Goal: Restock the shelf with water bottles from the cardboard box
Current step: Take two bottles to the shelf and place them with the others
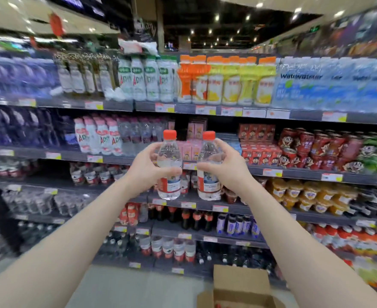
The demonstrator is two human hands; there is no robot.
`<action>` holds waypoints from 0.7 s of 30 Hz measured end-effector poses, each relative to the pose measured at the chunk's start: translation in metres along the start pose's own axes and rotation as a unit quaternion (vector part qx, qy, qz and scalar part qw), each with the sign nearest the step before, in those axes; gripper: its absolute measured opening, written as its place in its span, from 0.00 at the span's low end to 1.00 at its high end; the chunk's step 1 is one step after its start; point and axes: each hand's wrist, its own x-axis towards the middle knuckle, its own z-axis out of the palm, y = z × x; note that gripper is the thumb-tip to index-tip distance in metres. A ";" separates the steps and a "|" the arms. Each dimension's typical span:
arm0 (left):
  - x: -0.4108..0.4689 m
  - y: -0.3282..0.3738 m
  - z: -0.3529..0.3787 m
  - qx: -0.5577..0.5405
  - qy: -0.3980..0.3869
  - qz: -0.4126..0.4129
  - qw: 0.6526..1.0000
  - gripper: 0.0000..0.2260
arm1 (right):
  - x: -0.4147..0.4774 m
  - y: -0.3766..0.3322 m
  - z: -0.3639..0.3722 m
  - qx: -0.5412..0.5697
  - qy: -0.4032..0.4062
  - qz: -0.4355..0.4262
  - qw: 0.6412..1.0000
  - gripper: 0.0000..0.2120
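Two water bottles are in the air, one per hand, both upright with red caps on top, in front of the shelving and not yet on it. Left hand [147,168] grasps the left bottle [169,187] round its waist, thumb in front, fingers curled behind; the label shows below the grip. Right bottle [208,187] is just beside it, not touching, clasped the same way by the right hand [226,168].

Judgement: the mid-body grip keeps them vertical for setting down base-first.

Cardboard box [240,285] sits on the floor, low and right of centre, flap raised; something red shows inside. Shelf [294,174] rim strips carry price tags. The rows look tightly packed, so bases must clear the lip. Target slot: cannot tell.
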 end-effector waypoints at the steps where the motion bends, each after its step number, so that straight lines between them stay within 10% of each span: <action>1: -0.009 0.006 -0.016 0.004 0.000 -0.003 1.000 0.37 | -0.001 -0.015 0.005 0.004 -0.008 -0.007 1.000 0.46; 21: -0.047 -0.151 -0.416 0.050 0.118 -0.032 0.991 0.42 | 0.070 -0.239 0.361 0.030 -0.124 -0.074 0.989 0.45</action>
